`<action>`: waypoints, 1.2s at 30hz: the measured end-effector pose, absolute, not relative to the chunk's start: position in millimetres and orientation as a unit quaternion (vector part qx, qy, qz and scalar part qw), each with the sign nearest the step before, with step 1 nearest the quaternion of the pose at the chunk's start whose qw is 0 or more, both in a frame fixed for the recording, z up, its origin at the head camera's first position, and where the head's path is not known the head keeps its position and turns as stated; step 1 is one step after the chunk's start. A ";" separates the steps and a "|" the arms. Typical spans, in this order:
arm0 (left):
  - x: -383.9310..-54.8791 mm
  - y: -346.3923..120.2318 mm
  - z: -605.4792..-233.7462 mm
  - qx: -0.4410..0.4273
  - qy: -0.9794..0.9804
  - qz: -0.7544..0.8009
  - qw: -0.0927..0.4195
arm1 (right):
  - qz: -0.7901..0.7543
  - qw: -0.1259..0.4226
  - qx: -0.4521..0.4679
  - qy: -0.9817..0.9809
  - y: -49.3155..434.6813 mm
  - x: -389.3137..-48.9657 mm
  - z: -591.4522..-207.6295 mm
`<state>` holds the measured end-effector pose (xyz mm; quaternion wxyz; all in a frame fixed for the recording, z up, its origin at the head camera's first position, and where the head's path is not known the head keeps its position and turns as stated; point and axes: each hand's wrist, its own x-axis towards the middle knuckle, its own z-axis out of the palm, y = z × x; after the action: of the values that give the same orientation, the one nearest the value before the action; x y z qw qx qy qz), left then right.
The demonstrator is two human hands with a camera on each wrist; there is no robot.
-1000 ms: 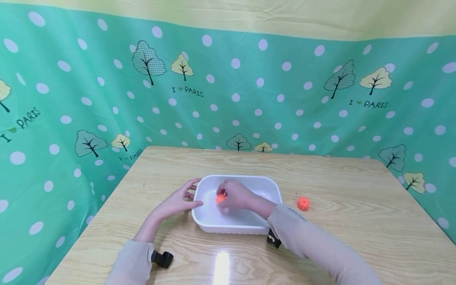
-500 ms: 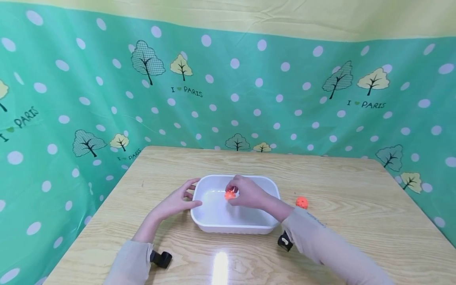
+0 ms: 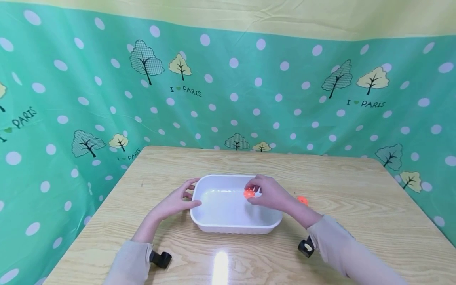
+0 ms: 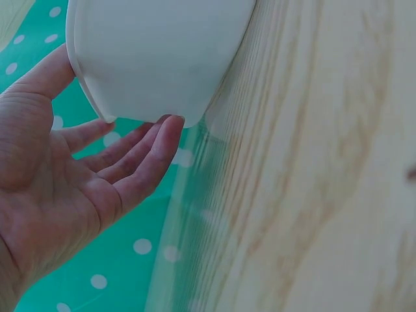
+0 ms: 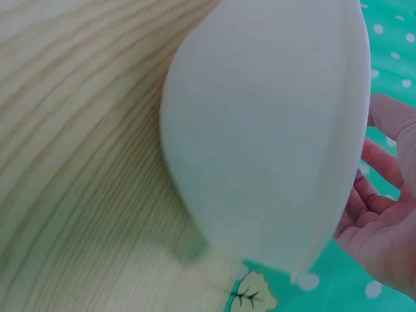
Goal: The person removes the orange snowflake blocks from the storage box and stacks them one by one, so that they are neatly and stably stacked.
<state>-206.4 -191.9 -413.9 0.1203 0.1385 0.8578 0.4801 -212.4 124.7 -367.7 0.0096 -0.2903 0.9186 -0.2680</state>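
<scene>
A white plastic basin (image 3: 221,228) stands on the wooden table. My left hand (image 3: 178,200) holds it by the left end, thumb over the rim and the other fingers along the outside. In the left wrist view, the fingertips (image 4: 174,123) of that hand lie against the basin's outer wall. Over the right part of the basin, my right hand (image 3: 268,192) pinches a small orange knobby ball (image 3: 249,193) between thumb and fingers. From the right wrist, the basin's wall (image 5: 266,130) fills most of the view and hides the ball; part of the hand (image 5: 383,201) shows beyond the rim.
A second orange ball (image 3: 302,200) lies on the table (image 3: 342,186) right of the basin, partly hidden behind my right forearm. Black wrist cameras hang below both sleeves. A green dotted curtain (image 3: 228,103) hangs behind the table's far edge.
My right hand has moved right across the basin with the orange ball, and its forearm now partly covers the second ball. The left hand and basin stay about where they were.
</scene>
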 end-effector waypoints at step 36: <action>-206.0 -192.5 -412.6 0.140 0.857 0.482 0.121 | -0.273 -0.050 -0.192 0.941 238.9 -208.6 -385.2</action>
<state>-206.0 -192.5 -412.6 0.1208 0.1401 0.8566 0.4817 -208.6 238.9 -385.2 -0.0499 -0.1922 0.9414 -0.2727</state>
